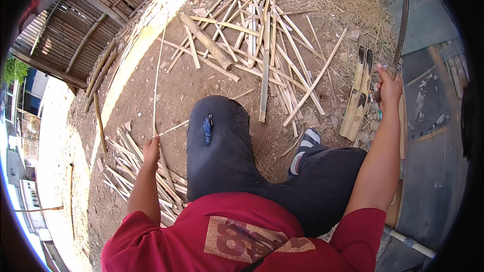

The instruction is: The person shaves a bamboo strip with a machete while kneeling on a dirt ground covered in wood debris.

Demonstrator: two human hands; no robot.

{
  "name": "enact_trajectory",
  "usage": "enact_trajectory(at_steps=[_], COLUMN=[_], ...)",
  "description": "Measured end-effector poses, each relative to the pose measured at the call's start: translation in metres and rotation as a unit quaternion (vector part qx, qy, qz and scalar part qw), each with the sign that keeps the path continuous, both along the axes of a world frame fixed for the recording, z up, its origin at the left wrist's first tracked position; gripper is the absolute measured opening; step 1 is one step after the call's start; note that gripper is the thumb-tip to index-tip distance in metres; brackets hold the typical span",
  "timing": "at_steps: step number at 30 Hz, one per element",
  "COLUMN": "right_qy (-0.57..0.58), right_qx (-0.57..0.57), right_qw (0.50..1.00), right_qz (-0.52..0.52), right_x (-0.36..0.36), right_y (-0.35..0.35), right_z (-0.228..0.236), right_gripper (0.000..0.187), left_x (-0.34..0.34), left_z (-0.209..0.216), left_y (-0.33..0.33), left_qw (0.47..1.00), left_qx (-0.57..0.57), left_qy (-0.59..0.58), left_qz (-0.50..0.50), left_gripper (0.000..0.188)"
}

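Gripping the machete (402,30), the right hand (390,89) (partly) hides it.

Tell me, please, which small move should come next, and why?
Perhaps the left hand should lower its strip onto the nearby pile and release it. That hand appears close to the pile, while the right hand holds the knife far from the strip, blade pointing away.

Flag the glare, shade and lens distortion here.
Head view: glare washes out the ground at far left; the bamboo pile, left hand and right hand are in shade. Head view again: fisheye distortion bows the scene toward a black rim, the dark panel included.
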State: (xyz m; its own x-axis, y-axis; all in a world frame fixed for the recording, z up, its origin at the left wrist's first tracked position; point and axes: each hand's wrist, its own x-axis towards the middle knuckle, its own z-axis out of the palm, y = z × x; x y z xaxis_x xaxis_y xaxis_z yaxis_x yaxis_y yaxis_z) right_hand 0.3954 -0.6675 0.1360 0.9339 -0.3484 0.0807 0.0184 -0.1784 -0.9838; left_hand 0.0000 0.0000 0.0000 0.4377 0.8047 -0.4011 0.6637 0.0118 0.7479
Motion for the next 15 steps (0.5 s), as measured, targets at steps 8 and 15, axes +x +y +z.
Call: enact_trajectory(at_steps=[8,15], right_qy=[0.050,0.091], right_qx=[-0.104,-0.179], right_qw=[0.991,0.977], right_qz=[0.065,0.070], right_x=[-0.011,-0.014], right_y=[0.019,0.031], right_z=[0.000,0.005], right_gripper=[0.023,0.027], left_x=[-0.011,-0.009], left_z=[-0.054,-0.112], left_y=[0.021,0.041], left_qw=[0.980,0.968], left_qx=[-0.017,0.085], left_qy=[0.069,0.166], left_qz=[0.186,0.170], left_gripper=[0.050,0.089])
